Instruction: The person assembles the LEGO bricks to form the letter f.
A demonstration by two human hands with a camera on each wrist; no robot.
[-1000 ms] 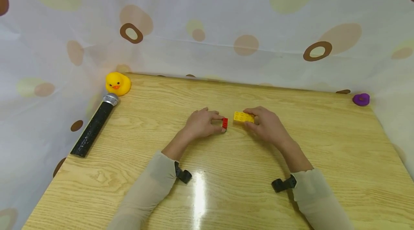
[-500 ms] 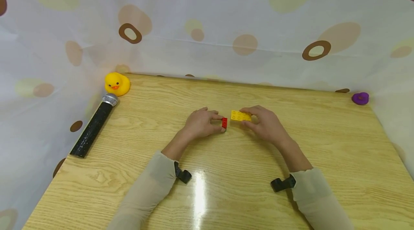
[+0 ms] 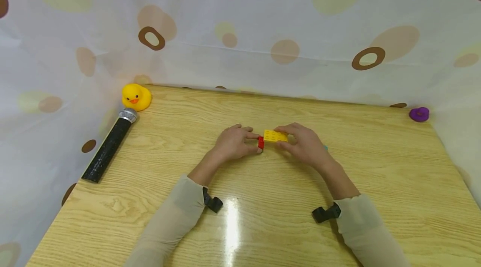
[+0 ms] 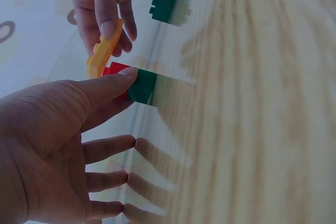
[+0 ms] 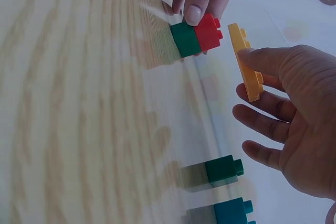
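Near the middle of the table, the left hand [image 3: 234, 143] pinches a small stack, a red toy brick [image 3: 261, 141] on top of a green toy brick [image 4: 143, 86]. The green one sits on the tabletop, as both wrist views show. The right hand [image 3: 307, 143] pinches a flat yellow toy brick [image 3: 269, 135] by its near end, between thumb and fingers. Studs up and slightly tilted, the yellow brick extends over the red one's edge in the head view. A narrow gap separates them in the right wrist view.
Another green brick [image 5: 220, 171] and a teal brick [image 5: 231, 211] stand on the wooden table [image 3: 180, 225], largely hidden by the right hand in the head view. A yellow duck [image 3: 136, 97] and a microphone [image 3: 110, 146] are at the left, a purple duck [image 3: 419, 114] at far right.
The right hand has moved leftward with the yellow brick, bringing its end over the red brick's edge. The left hand and its stack have stayed in place.
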